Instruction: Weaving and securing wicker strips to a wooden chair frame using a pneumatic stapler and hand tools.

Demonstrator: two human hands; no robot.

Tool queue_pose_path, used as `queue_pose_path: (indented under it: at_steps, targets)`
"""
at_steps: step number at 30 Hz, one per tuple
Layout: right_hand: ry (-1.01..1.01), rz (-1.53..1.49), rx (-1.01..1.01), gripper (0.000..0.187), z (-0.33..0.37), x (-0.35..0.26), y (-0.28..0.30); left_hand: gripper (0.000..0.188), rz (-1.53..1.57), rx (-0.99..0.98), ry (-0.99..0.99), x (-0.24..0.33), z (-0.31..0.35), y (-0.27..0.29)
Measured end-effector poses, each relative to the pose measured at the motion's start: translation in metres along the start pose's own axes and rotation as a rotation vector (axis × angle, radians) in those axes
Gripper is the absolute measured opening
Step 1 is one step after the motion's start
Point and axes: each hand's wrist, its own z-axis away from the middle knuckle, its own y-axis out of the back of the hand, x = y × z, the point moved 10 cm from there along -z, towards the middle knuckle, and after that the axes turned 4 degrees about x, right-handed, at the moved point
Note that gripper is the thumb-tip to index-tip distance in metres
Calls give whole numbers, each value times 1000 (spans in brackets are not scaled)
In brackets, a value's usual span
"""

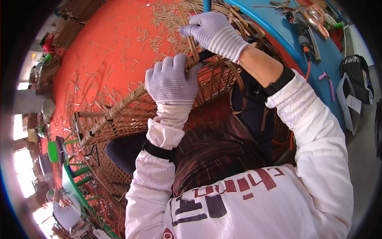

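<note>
A brown woven rattan frame point(135, 99) lies across in front of me, its wrapped rim running up toward the right. My left hand point(173, 79), in a striped grey-white knit glove, is closed over this rim. Further up and to the right, my right hand point(217, 36) wears a matching glove. Its thumb and fingers are closed on a flat rattan strip point(193, 49) that wraps the rim and sticks up past the fingertips. Between the hands, a bare dark bar point(207, 54) of the rim shows. The fingertips of my left hand are partly hidden behind the rim.
Cut strip scraps point(163, 36) litter the red floor point(115, 47). At the right, a blue table point(314, 75) holds a corded power tool point(303, 38) and a pink-handled tool point(331, 85). Long rattan strips point(242, 24) hang by its blue edge. A green frame point(75, 187) stands lower left.
</note>
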Motion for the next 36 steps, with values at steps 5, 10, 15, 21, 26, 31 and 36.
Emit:
queue_pose_path:
  at_steps: [5,10,15,21,26,31,36]
  targets:
    - [-171,-246,-66,33,3,-3,-5,31,-4,13,18,-1,-1,1]
    - [-252,-259,-108,33,3,8,-8,32,25,37,14,-1,-2,0]
    - [-145,7,-203,41,-11,4,-25,32,22,47,13,2,-2,0]
    - [-66,310,-482,42,-18,7,-63,33,52,73,44,0,-1,3]
    - [319,692,-646,26,-14,-9,-97,35,97,87,56,0,-2,2]
    - [75,556,-701,29,-22,1,-98,36,160,77,122,-5,-2,5]
    - [507,829,-833,29,-5,-8,-113,29,185,-17,27,7,-11,-2]
